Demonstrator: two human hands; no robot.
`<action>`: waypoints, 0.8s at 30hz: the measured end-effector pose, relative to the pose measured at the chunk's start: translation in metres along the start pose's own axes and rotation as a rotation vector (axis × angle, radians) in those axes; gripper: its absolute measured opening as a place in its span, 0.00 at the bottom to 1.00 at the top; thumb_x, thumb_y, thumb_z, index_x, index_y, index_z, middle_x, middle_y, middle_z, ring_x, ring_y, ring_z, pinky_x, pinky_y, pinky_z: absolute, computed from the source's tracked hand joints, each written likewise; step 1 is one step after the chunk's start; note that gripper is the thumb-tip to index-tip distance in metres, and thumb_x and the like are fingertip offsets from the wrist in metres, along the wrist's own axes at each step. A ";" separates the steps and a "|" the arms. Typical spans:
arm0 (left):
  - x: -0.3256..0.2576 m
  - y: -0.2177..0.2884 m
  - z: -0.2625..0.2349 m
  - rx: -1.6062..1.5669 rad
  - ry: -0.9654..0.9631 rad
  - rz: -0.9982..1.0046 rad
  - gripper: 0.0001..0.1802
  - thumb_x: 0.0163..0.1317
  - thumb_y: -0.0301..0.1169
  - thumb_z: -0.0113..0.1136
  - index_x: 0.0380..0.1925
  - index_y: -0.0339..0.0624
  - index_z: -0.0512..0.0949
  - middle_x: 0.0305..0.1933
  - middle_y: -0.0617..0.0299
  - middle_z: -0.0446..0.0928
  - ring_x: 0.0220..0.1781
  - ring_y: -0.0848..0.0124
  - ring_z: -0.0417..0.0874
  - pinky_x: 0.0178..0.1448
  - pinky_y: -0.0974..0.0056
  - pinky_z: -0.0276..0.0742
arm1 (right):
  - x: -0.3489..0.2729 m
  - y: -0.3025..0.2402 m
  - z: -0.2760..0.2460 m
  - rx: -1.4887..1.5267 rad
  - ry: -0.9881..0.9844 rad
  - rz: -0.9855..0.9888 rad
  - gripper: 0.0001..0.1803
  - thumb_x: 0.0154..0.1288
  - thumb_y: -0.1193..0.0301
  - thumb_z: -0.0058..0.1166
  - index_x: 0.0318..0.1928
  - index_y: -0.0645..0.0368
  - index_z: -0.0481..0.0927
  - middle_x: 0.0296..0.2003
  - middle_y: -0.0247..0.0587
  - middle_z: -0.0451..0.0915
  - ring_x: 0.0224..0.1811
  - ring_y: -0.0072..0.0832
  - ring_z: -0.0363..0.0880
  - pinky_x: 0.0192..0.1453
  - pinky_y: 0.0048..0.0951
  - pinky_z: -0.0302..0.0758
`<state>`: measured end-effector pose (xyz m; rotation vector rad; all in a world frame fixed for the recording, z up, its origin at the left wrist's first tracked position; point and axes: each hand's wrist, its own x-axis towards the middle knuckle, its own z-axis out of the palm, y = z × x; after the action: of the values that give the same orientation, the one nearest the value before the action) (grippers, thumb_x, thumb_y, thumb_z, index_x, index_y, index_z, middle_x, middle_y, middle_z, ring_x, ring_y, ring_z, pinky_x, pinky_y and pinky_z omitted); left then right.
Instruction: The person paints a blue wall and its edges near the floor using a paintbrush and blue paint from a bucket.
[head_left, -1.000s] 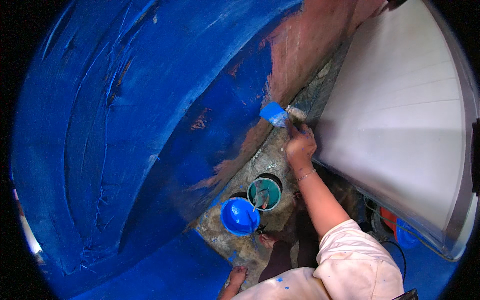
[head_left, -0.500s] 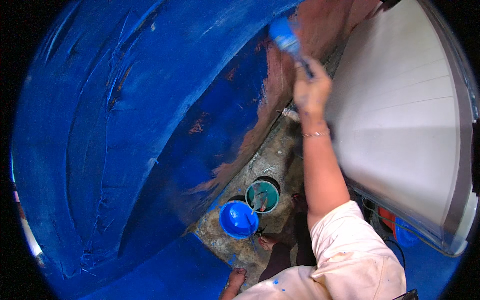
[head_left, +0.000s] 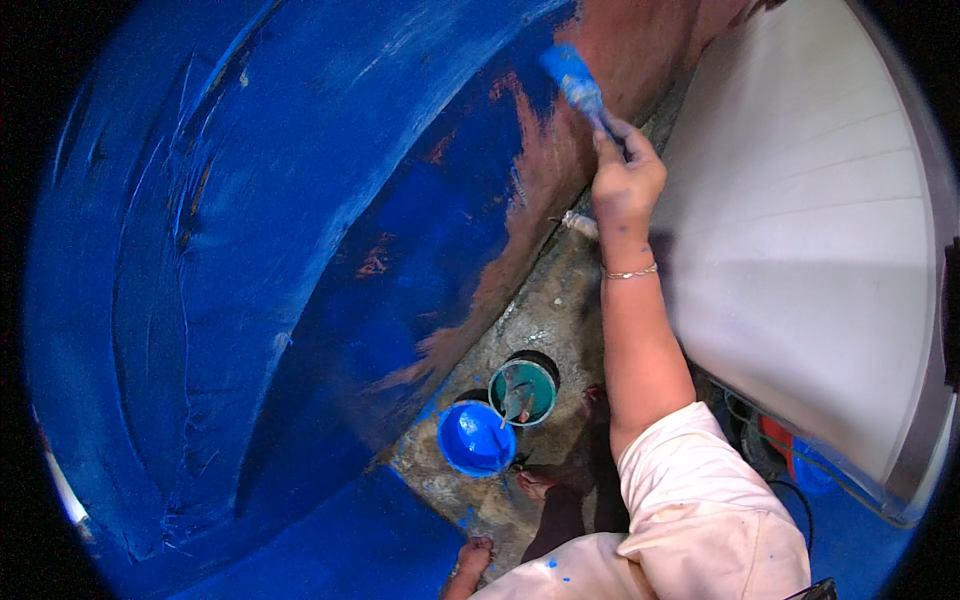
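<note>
My right hand (head_left: 628,172) is closed around the handle of a paintbrush (head_left: 583,93), whose bristles are coated in blue paint. The bristle end is at the edge between blue paint and bare reddish-brown wall (head_left: 630,50). Blue covers most of the large wall surface (head_left: 400,200), with a few reddish patches showing through. My left hand (head_left: 474,556) is low in the view, its fingers curled; whether anything is in it is hidden. A blue basin (head_left: 470,438) with blue paint inside stands on the floor, touching or very close to a green-lined bucket (head_left: 540,385) holding a flat tool.
A large white panel (head_left: 800,200) rises close along my right arm. Concrete floor (head_left: 540,320) runs in a narrow strip beside the wall, with a small pale object (head_left: 580,224) on it. My feet are near the bucket. Red and blue containers (head_left: 808,468) sit under the panel.
The view has shifted slightly, so the wall appears further left. My right hand still grips the paintbrush, which was blurred by motion before and is sharper now. My left hand looks unchanged.
</note>
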<state>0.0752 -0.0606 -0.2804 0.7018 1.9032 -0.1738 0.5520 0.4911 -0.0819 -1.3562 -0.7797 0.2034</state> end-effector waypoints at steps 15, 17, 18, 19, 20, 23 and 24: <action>-0.029 0.063 0.012 -0.197 -0.001 -0.105 0.12 0.59 0.34 0.60 0.33 0.34 0.77 0.27 0.60 0.79 0.26 0.71 0.80 0.30 0.65 0.75 | -0.094 0.131 -0.029 -0.815 -0.313 -0.001 0.11 0.46 0.68 0.58 0.34 0.49 0.81 0.30 0.44 0.79 0.39 0.46 0.77 0.43 0.48 0.74; -0.029 0.052 0.008 -0.195 0.000 -0.114 0.12 0.59 0.34 0.60 0.33 0.34 0.77 0.27 0.59 0.79 0.26 0.71 0.80 0.30 0.66 0.76 | -0.068 0.089 -0.019 -0.785 -0.281 -0.249 0.10 0.45 0.69 0.58 0.33 0.49 0.81 0.29 0.42 0.79 0.39 0.43 0.78 0.42 0.46 0.75; -0.029 0.048 0.006 -0.198 0.005 -0.116 0.12 0.59 0.34 0.60 0.33 0.34 0.77 0.28 0.59 0.79 0.26 0.71 0.80 0.30 0.66 0.76 | -0.054 0.059 -0.011 -0.856 -0.271 -0.259 0.10 0.45 0.69 0.59 0.33 0.49 0.82 0.29 0.41 0.79 0.37 0.41 0.78 0.41 0.44 0.75; -0.027 0.048 0.008 -0.215 0.010 -0.121 0.12 0.59 0.34 0.59 0.34 0.34 0.77 0.28 0.59 0.79 0.26 0.71 0.80 0.30 0.66 0.76 | -0.035 0.026 -0.010 -0.934 -0.254 -0.276 0.09 0.45 0.69 0.60 0.32 0.50 0.83 0.29 0.41 0.80 0.36 0.39 0.78 0.40 0.42 0.76; -0.029 0.044 0.009 -0.233 0.022 -0.132 0.12 0.59 0.34 0.59 0.34 0.34 0.77 0.28 0.59 0.79 0.26 0.71 0.80 0.30 0.66 0.76 | -0.019 0.002 -0.012 -0.884 -0.210 -0.292 0.10 0.46 0.70 0.61 0.33 0.50 0.84 0.30 0.41 0.80 0.35 0.39 0.79 0.40 0.40 0.76; -0.023 0.040 0.012 -0.123 -0.024 -0.140 0.11 0.58 0.32 0.59 0.34 0.33 0.77 0.29 0.59 0.79 0.25 0.70 0.80 0.30 0.67 0.77 | 0.012 -0.032 -0.029 -0.419 -0.096 -0.236 0.12 0.49 0.71 0.61 0.38 0.52 0.85 0.33 0.43 0.82 0.35 0.40 0.81 0.42 0.35 0.76; -0.024 0.042 0.012 -0.060 -0.045 -0.146 0.11 0.57 0.31 0.59 0.34 0.33 0.77 0.29 0.59 0.79 0.24 0.70 0.80 0.30 0.67 0.77 | 0.017 -0.038 -0.032 -0.206 -0.068 -0.191 0.13 0.51 0.71 0.61 0.40 0.52 0.85 0.34 0.43 0.83 0.36 0.40 0.81 0.43 0.34 0.76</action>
<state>0.1143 -0.0411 -0.2562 0.5148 1.9085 -0.2221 0.5725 0.4666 -0.0408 -1.4639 -1.0033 0.0192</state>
